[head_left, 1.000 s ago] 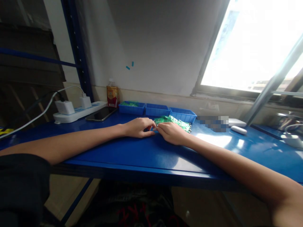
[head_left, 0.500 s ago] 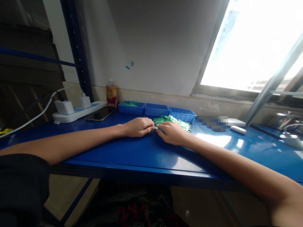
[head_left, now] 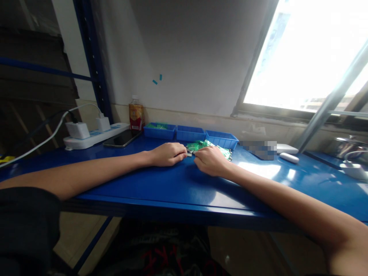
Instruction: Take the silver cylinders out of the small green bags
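Observation:
My left hand (head_left: 168,154) rests low over the blue table (head_left: 161,186), its fingers closed on a small pale piece (head_left: 189,155) that pokes out past the fingertips. What kind of piece it is, I cannot make out. Just to the right, my right hand (head_left: 211,161) has its fingers curled together; anything inside them is hidden. A narrow gap separates the two hands. Behind them lies a pile of green and white pieces (head_left: 220,150), partly covered by my right hand.
Along the wall stand three blue bins, the left bin (head_left: 159,133) holding green pieces. To the left are a phone (head_left: 123,138), a power strip (head_left: 86,141) with plugs and a drink bottle (head_left: 136,114). A white case (head_left: 289,158) lies at right.
My right hand has drawn slightly right, away from the pale piece, and its fingers are curled in more. My left hand has stayed in place.

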{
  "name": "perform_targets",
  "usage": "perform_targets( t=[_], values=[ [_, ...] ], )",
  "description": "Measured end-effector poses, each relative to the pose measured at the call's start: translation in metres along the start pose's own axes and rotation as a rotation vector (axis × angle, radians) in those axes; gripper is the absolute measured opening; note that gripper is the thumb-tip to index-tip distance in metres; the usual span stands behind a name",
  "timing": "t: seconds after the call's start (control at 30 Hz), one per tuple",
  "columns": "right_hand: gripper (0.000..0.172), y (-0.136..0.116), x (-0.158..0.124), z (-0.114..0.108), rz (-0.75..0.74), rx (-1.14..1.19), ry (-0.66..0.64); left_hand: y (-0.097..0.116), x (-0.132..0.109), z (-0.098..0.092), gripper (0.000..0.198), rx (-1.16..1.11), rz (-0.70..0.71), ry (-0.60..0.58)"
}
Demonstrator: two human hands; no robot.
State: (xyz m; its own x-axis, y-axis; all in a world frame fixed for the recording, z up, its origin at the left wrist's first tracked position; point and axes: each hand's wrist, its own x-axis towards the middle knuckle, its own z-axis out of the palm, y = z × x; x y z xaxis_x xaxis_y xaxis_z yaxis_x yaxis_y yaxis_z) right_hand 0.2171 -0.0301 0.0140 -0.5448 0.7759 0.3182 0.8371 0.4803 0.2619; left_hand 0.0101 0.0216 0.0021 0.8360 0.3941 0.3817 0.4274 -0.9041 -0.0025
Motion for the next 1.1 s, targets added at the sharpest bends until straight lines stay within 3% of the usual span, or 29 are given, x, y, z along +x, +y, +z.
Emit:
perform_targets(
  t=[0.13, 0.33, 0.53, 0.73, 0.87, 1.1],
  values=[
    [0.032, 0.000, 0.000, 0.001, 0.000, -0.025, -0.030, 0.000, 0.000, 0.000, 0.026, -0.007, -0.003, -0.002],
    [0.024, 0.003, 0.001, 0.004, -0.127, 0.048, -0.019, 0.000, 0.000, -0.001, 0.026, 0.002, 0.013, -0.025],
    [0.031, 0.006, 0.001, 0.011, -0.011, 0.078, 0.053, -0.001, 0.001, -0.001, 0.027, 0.024, 0.037, -0.031],
    [0.024, 0.005, -0.001, 0.010, -0.159, 0.135, 0.112, 0.000, 0.000, -0.002, 0.030, 0.023, 0.078, -0.040],
    [0.024, 0.003, -0.001, 0.009, -0.177, 0.120, 0.096, -0.001, 0.001, -0.002, 0.032, 0.028, 0.090, -0.040],
    [0.032, 0.002, 0.000, 0.009, -0.148, 0.088, 0.093, -0.002, -0.001, 0.000, 0.028, -0.031, 0.000, 0.007]
  ],
)
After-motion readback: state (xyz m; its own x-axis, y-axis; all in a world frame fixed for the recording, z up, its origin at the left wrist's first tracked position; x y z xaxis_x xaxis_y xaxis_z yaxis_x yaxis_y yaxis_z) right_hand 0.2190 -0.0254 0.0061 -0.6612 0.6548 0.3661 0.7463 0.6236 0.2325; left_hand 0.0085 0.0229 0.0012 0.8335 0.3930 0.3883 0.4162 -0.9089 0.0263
